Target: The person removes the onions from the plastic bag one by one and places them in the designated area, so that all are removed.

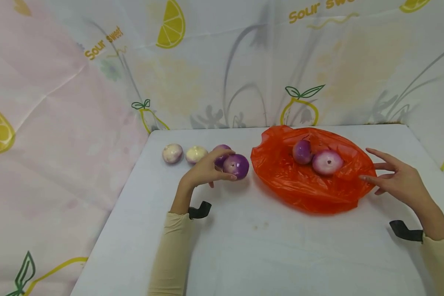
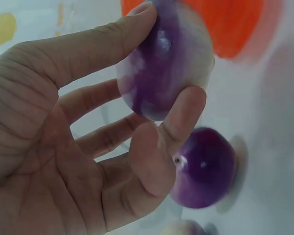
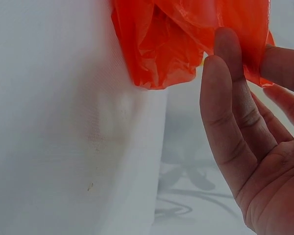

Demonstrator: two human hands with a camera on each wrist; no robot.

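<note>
My left hand (image 1: 209,166) pinches a purple onion (image 1: 236,166) between thumb and fingers, just above the white table. Behind it sits another purple onion (image 1: 222,149), partly covered by the hand; in the left wrist view this purple onion (image 2: 206,169) lies beyond the fingertips. Two paler onions (image 1: 172,153) stand in line to the left. On the right, a crumpled red plastic bag (image 1: 281,181) lies spread out, with a purple onion (image 1: 302,152) and a pinkish onion (image 1: 327,162) on it. My right hand (image 1: 403,179), fingers spread, touches the bag's right edge.
The white tabletop (image 1: 281,255) runs under everything. At its far edge hangs a pale cloth backdrop (image 1: 214,74) printed with lemons, and pinkish cloth (image 1: 40,135) falls along the left side. A black bracket sits at each wrist.
</note>
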